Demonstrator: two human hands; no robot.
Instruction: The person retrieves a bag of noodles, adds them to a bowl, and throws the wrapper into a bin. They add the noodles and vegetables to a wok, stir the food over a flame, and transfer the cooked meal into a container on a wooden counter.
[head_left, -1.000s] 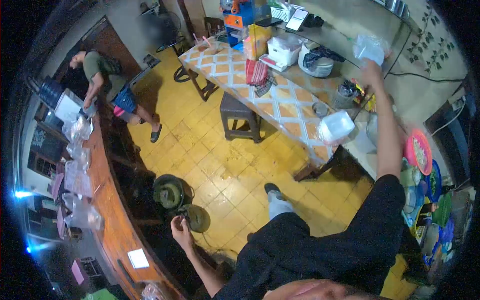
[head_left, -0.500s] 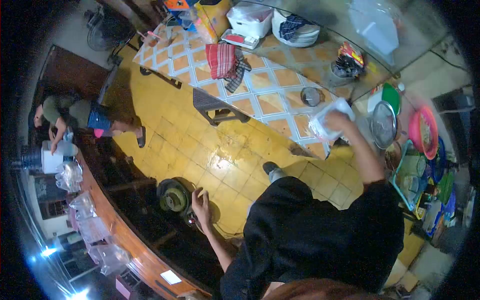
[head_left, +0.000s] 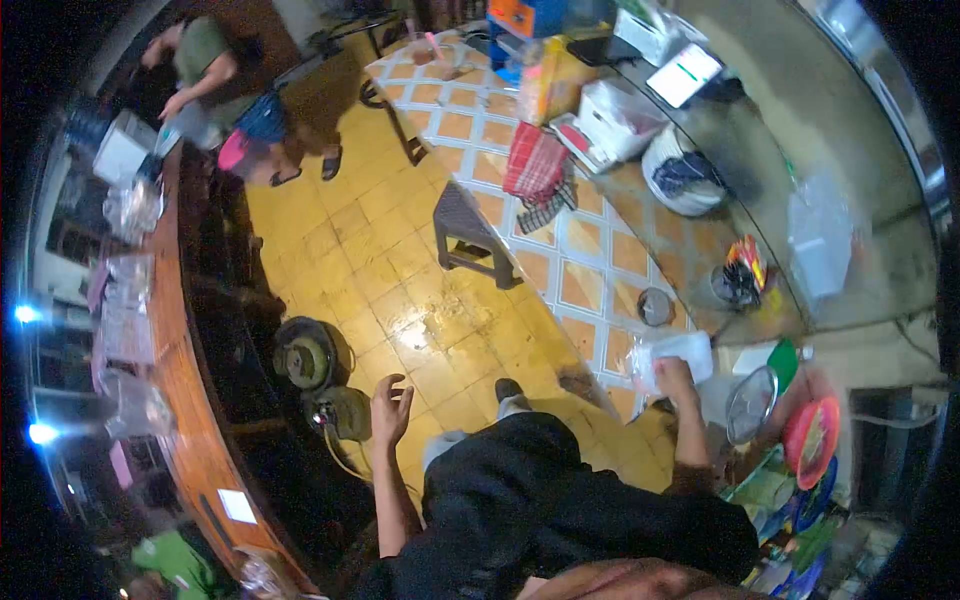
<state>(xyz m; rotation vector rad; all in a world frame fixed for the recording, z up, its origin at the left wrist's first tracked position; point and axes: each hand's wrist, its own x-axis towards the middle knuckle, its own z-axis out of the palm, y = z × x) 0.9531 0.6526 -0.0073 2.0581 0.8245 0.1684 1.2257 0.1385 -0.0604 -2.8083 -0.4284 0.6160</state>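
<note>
My right hand [head_left: 676, 378] is at the near edge of a white container [head_left: 690, 350] with clear plastic beside it, at the near end of the tiled table [head_left: 585, 275]. Its fingers are bent in, and what they hold, if anything, is too small to make out. Raised over the yellow floor, my left hand [head_left: 391, 408] has curled, separated fingers and nothing in it. A round dark-rimmed bowl [head_left: 655, 306] stands just behind the container.
A dark stool [head_left: 470, 235] stands beside the table. Gas burner equipment [head_left: 305, 360] is on the left, by the wooden counter [head_left: 180, 370]. Another person [head_left: 205, 60] stands at its far end. A sieve [head_left: 752, 405] and pink basket [head_left: 812, 442] are at right.
The view has turned, shifting the table and the container downward. The other person stands more upright. Someone in green has come into view at the bottom left.
</note>
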